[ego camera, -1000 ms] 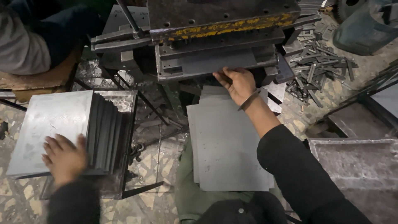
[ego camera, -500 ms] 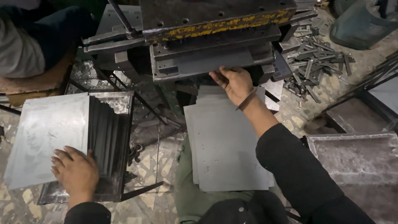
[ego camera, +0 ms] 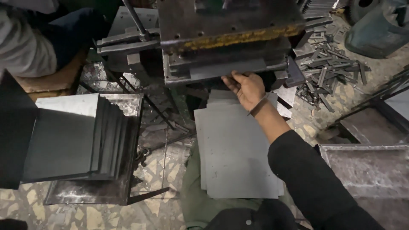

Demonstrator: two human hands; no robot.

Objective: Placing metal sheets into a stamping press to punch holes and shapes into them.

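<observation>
The left hand is nowhere in sight, and a dark sheet (ego camera: 15, 132) lifted at the left edge is cut off by the frame, so what holds it cannot be told. The right hand's (ego camera: 246, 88) fingertips slip under the press (ego camera: 226, 38), where the shadowed gap hides whatever they touch, and the press's upper part runs off the top. A co-worker's sleeve (ego camera: 25, 47) is cropped at the top-left corner, and the scrap strips (ego camera: 330, 70) are too jumbled to tell apart.

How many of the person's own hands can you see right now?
1. The right hand rests at the front edge of the press, above the grey sheets on the lap. The left hand is out of view.
</observation>
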